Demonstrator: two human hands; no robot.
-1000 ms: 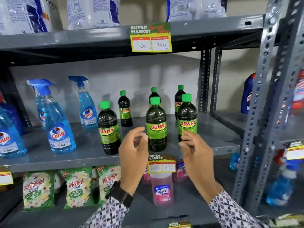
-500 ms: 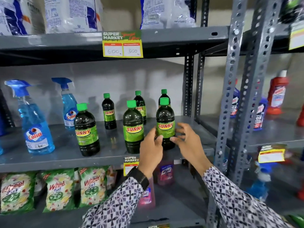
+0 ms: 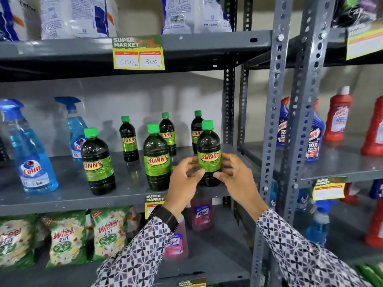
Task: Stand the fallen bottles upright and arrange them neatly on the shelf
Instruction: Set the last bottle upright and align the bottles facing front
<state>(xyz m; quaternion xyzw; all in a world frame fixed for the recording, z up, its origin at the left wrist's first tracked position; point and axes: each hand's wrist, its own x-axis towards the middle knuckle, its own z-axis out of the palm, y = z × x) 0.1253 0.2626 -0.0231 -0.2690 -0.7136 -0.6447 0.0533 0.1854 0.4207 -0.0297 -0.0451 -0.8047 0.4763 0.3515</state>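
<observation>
Six Sunny bottles all upright on the grey shelf (image 3: 62, 195), blue Colin sprays off to the left. Left hand (image 3: 184, 183) and right hand (image 3: 238, 179) cup the front-right Sunny bottle (image 3: 209, 156) from both sides, fingers curled loosely; looks like touching, hard to say how firmly.

Grey slotted-steel racks (image 3: 275, 112) | pale wall (image 3: 128, 94) behind | yellow price tags (image 3: 138, 53) on edges | even light

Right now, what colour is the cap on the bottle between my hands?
Bright green cap, seen in the head view.
</observation>
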